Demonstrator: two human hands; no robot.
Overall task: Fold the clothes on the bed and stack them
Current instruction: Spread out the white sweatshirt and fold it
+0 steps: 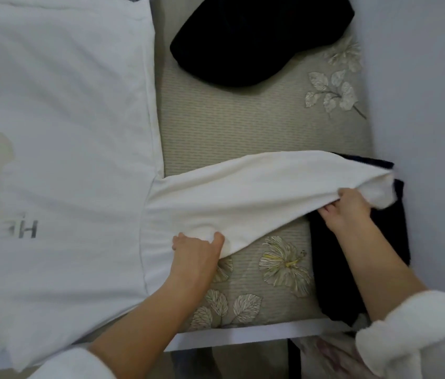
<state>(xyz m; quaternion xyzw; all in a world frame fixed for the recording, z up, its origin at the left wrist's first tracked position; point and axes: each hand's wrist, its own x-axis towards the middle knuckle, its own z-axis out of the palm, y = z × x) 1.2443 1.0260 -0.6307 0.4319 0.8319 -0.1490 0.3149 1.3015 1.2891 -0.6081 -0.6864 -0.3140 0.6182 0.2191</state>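
A home bedroom: a bed [243, 132] with a leaf-printed cover against a plain wall [421, 77], clothes [65, 105] spread across it.

One white long-sleeved top with grey lettering [65, 119] spreads from 9 o'clock across to 3 o'clock. There are two dark garments: a black rounded bundle of cloth [262, 36] at 12 o'clock and a flat dark navy folded piece [333, 255] at 4 o'clock. Two bare hands show, the left hand [196, 255] at 6 o'clock and the right hand [349, 212] at 4 o'clock. One beige woven bed mat printed with pale flowers [229, 127] lies beneath.
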